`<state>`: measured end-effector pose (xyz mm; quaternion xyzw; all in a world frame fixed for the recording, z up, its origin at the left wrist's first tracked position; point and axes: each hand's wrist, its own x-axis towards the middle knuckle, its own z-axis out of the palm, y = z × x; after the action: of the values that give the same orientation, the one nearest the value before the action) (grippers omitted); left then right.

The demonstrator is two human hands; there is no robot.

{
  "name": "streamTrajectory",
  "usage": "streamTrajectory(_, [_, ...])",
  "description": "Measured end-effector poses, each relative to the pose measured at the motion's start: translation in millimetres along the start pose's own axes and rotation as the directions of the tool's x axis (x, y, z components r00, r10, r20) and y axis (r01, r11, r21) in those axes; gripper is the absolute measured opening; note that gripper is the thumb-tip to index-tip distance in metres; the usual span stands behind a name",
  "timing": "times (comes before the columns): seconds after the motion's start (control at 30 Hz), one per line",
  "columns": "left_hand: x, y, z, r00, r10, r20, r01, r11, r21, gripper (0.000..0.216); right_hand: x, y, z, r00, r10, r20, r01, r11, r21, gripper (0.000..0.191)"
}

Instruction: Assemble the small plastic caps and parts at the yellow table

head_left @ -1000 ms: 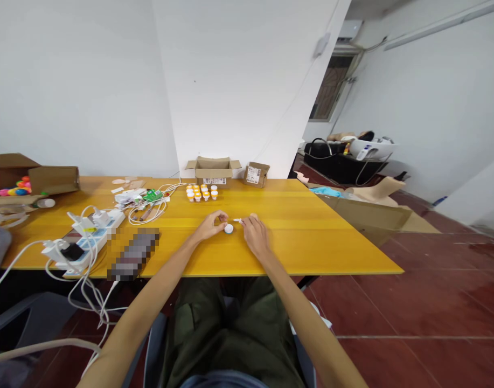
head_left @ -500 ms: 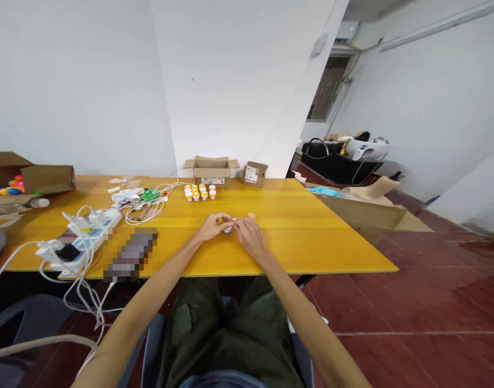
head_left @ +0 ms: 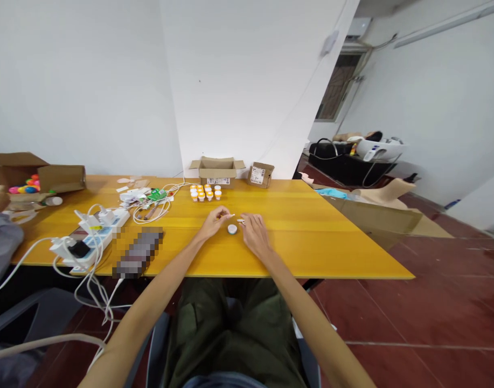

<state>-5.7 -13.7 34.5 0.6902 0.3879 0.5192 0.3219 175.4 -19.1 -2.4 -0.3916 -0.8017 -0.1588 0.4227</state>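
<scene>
Head view, one person seated at a yellow table (head_left: 311, 237). The left hand (head_left: 213, 222) pinches a small white strip (head_left: 231, 216) between thumb and forefinger, its free end pointing toward the right hand (head_left: 255, 235). The right fingertips close on a second small white piece (head_left: 241, 220). Both items are too small to identify further. The two pieces sit near each other, apparently just apart, above a round white disc (head_left: 232, 229) lying flat on the table between the hands. Judged risks: fingertip-only holds on such tiny parts could slip and drop a piece onto the smooth tabletop, where it may skid away. A carelessly lowered wrist could nudge the disc out from between the hands. Farther back stand a cluster of orange-and-white cups (head_left: 205, 192) and an open cardboard box (head_left: 217, 171); a sweeping forearm could topple the cups. A power strip (head_left: 97, 233) with tangled cables lies well apart at left.
</scene>
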Motion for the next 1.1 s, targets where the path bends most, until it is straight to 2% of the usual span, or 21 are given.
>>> streamTrajectory(0.27, [3, -10, -2, 0.993, -0.112, -0.022, 0.108, 0.985, -0.133, 0.03, 4, 5, 7, 0.991, 0.046, 0.125, -0.026, 0.987, -0.16, 0.03])
streamTrajectory(0.47, [4, -16, -2, 0.988, -0.153, -0.037, 0.144, 0.972, -0.185, 0.025, 8, 5, 8, 0.957, 0.073, 0.282, -0.016, 0.98, -0.199, 0.028])
streamTrajectory(0.63, [4, -18, -3, 0.985, -0.168, -0.046, 0.155, 0.966, -0.207, 0.022, 15, -1, 4, 0.935, 0.094, 0.342, -0.008, 0.969, -0.246, 0.028])
streamTrajectory(0.77, [5, -19, -3, 0.985, -0.171, -0.032, 0.161, 0.966, -0.204, 0.022, 16, -4, 3, 0.936, 0.117, 0.331, -0.029, 0.965, -0.259, 0.027])
streamTrajectory(0.9, [4, -22, -2, 0.984, -0.177, -0.01, 0.17, 0.959, -0.226, 0.023, 17, -2, 6, 0.956, 0.163, 0.244, -0.109, 0.969, -0.221, 0.025])
streamTrajectory(1.1, [5, -25, -2, 0.981, -0.193, 0.003, 0.187, 0.95, -0.251, 0.026, 20, 3, 13, 0.963, 0.209, 0.17, -0.206, 0.978, -0.032, 0.026])
